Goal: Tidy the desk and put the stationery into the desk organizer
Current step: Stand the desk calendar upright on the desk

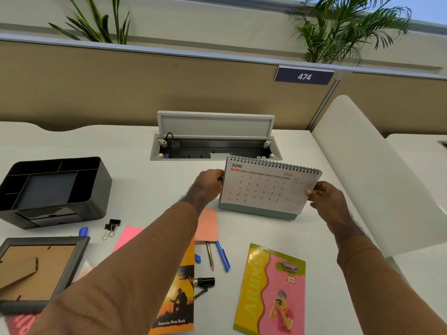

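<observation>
calendar (263,187) upright on tabletop (135,170), centre-back, long axis left-right | left hand (208,187) fingers pinch its left edge, right hand (324,199) fingers pinch right edge | organizer (54,189) far left, nearer left hand | pens (222,256) loose below

Head-worn view, looking forward and down.
It sits close above the worktop (135,180), facing the partition (121,88).

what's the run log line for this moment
both hands: left hand, right hand hold desk calendar | organizer: empty | pens: on desk
</observation>
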Demonstrator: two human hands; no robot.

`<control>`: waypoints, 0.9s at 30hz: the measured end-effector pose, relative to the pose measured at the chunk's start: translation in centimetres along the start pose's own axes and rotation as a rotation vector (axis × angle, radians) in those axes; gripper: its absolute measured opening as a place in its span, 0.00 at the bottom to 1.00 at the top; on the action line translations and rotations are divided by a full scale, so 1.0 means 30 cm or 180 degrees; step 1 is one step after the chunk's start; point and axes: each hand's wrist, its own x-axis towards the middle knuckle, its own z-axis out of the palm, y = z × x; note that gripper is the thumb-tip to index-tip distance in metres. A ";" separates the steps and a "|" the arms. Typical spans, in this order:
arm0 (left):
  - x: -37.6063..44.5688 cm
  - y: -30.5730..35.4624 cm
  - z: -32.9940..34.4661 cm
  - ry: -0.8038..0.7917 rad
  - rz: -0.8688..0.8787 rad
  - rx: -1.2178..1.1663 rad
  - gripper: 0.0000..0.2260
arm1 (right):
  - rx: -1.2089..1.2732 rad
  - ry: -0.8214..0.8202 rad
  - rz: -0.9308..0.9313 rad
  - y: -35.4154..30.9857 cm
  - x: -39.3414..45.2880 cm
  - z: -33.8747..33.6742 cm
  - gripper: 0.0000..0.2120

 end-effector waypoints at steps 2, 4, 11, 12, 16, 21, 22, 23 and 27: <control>0.007 -0.001 0.000 0.0122 0.0049 0.0051 0.12 | 0.0231 -0.0052 0.0011 -0.003 -0.006 -0.007 0.06; 0.015 0.001 -0.003 0.0204 0.0084 0.0065 0.12 | 0.0398 -0.0058 0.0014 -0.009 -0.011 -0.013 0.08; 0.033 0.014 0.012 0.0447 0.0155 -0.0038 0.12 | 0.0491 -0.0029 -0.0008 -0.010 0.004 -0.022 0.09; 0.034 0.012 0.015 0.0424 0.0166 -0.0033 0.12 | 0.0474 -0.0026 -0.0002 -0.005 0.006 -0.021 0.09; 0.041 0.011 0.021 0.0328 0.0201 -0.0051 0.12 | 0.0465 -0.0016 0.0050 0.027 0.009 -0.023 0.08; 0.041 0.013 0.019 0.0233 0.0166 -0.0079 0.12 | 0.0385 0.0042 0.0014 0.037 0.014 -0.018 0.07; 0.039 0.011 0.019 0.0229 0.0164 -0.0104 0.13 | 0.0356 0.0042 -0.0005 0.037 0.013 -0.017 0.07; 0.037 0.009 0.019 0.0235 0.0163 -0.0124 0.13 | 0.0332 0.0035 -0.0015 0.038 0.011 -0.017 0.08; 0.035 0.001 0.020 0.0243 0.0102 -0.0265 0.13 | 0.0296 0.0047 -0.0005 0.054 -0.005 -0.021 0.10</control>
